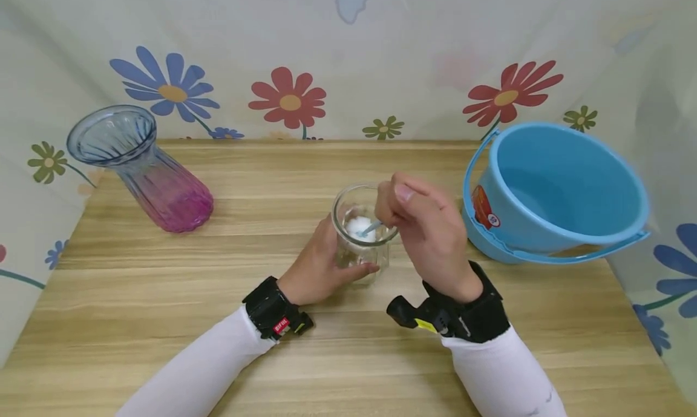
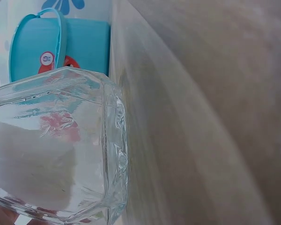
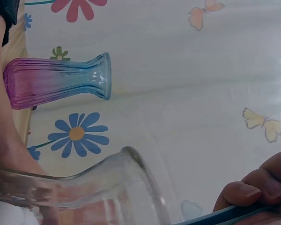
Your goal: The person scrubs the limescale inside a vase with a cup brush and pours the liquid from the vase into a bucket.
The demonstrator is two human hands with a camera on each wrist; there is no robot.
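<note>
A clear glass jar point(image 1: 342, 238) stands at the middle of the table, and my left hand point(image 1: 313, 272) grips it around its side. Above the jar's mouth, my right hand point(image 1: 430, 229) pinches the thin blue handle point(image 1: 373, 227) of a cup brush, its fingers curled. The brush's white, sponge-like head point(image 1: 358, 224) is down inside the jar. In the left wrist view the jar point(image 2: 91, 154) fills the left side, a white patch showing through its glass. The right wrist view shows the blue handle point(image 3: 225, 216) under the right fingers point(image 3: 246, 193) and part of the jar's rim.
At the left stands a ribbed glass vase point(image 1: 174, 193), blue at the top and pink at the base. A light-blue bucket point(image 1: 506, 217) with its handle lowered sits at the right. A flower-patterned curtain point(image 1: 414, 36) hangs behind the wooden table point(image 1: 261, 187).
</note>
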